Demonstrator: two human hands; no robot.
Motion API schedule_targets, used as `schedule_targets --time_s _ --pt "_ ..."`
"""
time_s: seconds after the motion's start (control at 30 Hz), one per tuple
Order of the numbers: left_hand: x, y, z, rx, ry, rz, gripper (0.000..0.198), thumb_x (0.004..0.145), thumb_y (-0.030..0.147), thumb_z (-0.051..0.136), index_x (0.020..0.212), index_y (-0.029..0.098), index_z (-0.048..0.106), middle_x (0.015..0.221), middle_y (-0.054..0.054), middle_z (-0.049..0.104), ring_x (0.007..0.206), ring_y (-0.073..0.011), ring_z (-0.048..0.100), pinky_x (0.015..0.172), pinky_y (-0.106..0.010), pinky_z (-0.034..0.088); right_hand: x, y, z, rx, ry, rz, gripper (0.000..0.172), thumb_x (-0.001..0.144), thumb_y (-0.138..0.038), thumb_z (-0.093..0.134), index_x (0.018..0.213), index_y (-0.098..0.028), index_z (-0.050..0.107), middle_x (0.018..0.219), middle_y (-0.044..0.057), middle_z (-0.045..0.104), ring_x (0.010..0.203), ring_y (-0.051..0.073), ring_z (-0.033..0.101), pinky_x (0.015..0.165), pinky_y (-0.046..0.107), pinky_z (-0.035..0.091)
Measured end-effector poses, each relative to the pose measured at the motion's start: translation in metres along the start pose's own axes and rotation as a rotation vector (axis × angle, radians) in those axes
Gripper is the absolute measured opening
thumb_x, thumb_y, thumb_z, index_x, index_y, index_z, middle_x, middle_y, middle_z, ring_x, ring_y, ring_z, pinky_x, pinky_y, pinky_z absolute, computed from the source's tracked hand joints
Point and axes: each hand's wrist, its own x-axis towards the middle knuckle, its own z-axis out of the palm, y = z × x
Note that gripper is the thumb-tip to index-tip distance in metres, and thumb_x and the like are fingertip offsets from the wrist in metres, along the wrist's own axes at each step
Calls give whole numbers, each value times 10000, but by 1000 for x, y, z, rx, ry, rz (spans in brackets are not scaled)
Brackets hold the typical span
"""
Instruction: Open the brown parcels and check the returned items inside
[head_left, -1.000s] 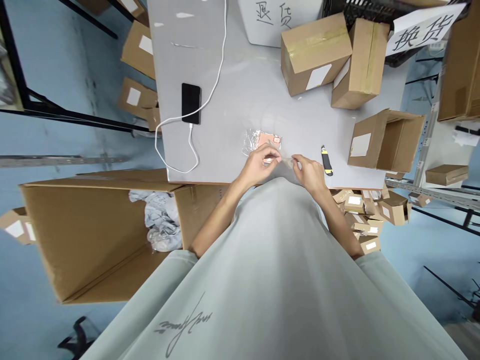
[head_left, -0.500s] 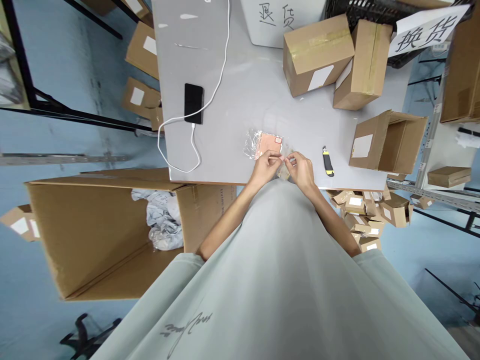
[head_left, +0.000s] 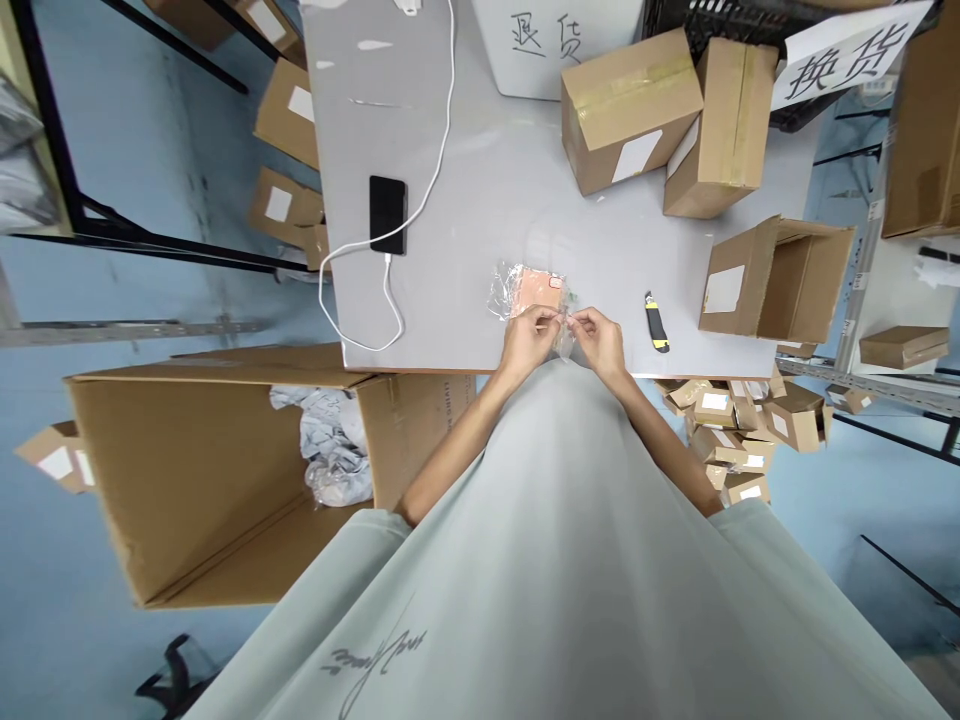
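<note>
My left hand [head_left: 528,338] and my right hand [head_left: 598,340] meet over the near edge of the grey table [head_left: 480,170]. Both pinch a small strip of clear tape or plastic [head_left: 564,332] between their fingertips. Just beyond my fingers lies a pink phone case in a crinkled clear bag [head_left: 529,290]. A yellow and black utility knife [head_left: 655,323] rests on the table to the right of my right hand.
A black phone [head_left: 388,214] on a white cable lies at the left. Two taped cardboard boxes [head_left: 630,108] stand at the back, an open box [head_left: 776,280] at the right. A large open carton [head_left: 210,470] with wrapping stands on the floor left; small boxes [head_left: 739,425] lie right.
My hands came together from slightly apart and now pinch the clear strip between them. The view shifted a little; the pink case stayed put.
</note>
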Motion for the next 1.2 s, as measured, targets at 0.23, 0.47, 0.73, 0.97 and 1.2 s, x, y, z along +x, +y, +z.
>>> schedule_targets --time_s 0.23,0.47,0.73,0.97,1.2 --pt "0 -1 -6 57 143 -96 37 940 233 695 906 250 700 1019 -49 864 936 -241 826 865 -365 663 2 6 -7 0 101 56 406 1061 -666 666 987 -270 716 934 37 840 868 244 822 891 381 652" --pt "0 -3 -10 305 170 29 104 959 268 710 914 274 616 990 -60 797 827 -246 757 863 -395 600 2 9 -14 -177 159 11 313 1089 -551 623 991 -267 710 976 67 843 885 259 803 926 401 635" --pt "9 0 -24 342 232 -95 147 949 244 686 884 291 563 959 -74 791 928 -320 781 933 -447 571 6 14 -26 -219 239 17 313 1121 -498 532 1127 -257 731 991 66 823 870 254 794 911 392 633" --pt "6 -8 -21 323 174 -112 122 906 248 721 861 293 617 870 -58 819 886 -319 790 898 -429 582 4 8 -25 -330 147 -12 270 1014 -292 583 1098 -230 832 1081 90 865 889 260 788 968 406 624" --pt "7 -13 -8 233 96 -68 267 876 409 887 1020 279 705 1103 -93 863 985 -320 804 964 -446 616 -3 1 -16 -330 -30 -109 215 1089 -379 649 1022 -264 818 1096 69 877 938 252 794 931 371 620"
